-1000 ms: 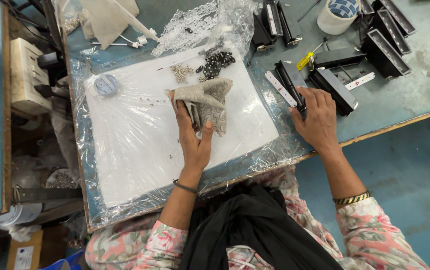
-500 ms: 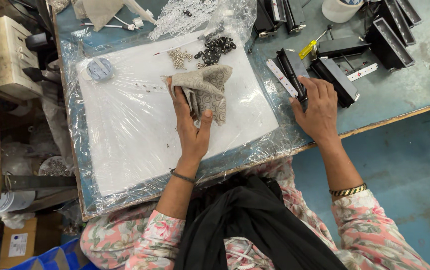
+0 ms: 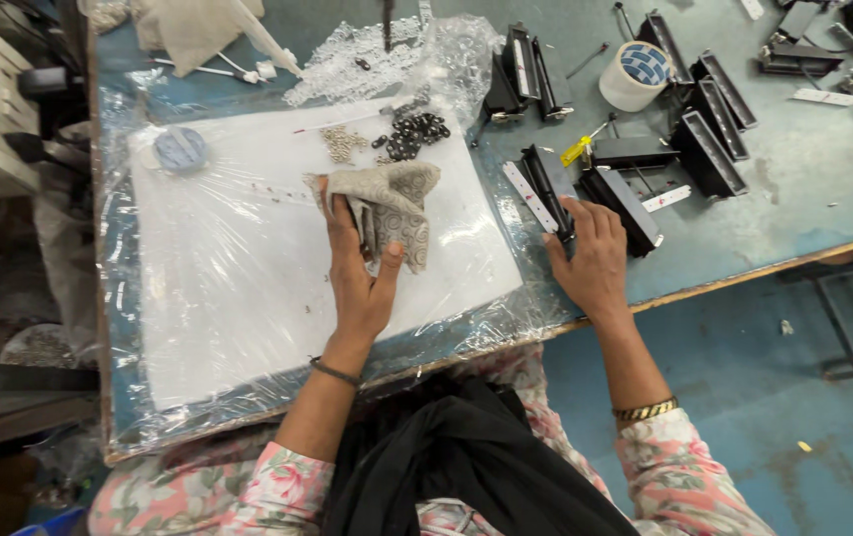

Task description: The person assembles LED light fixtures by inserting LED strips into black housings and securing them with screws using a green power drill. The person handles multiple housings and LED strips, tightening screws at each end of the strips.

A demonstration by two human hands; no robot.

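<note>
Cloth in left hand; right hand on black bar

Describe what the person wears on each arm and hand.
Both hands, left hand and right hand, are bare, without gloves. The left wrist carries a thin dark bangle, the right a gold-coloured bracelet. Both arms end in pink floral sleeves that stop short of the wrists.

Small assembly workshop: worn teal surface strewn with black metal parts, piles of small dark beads and screws, tape roll, plastic-wrapped white board, concrete floor.
</note>
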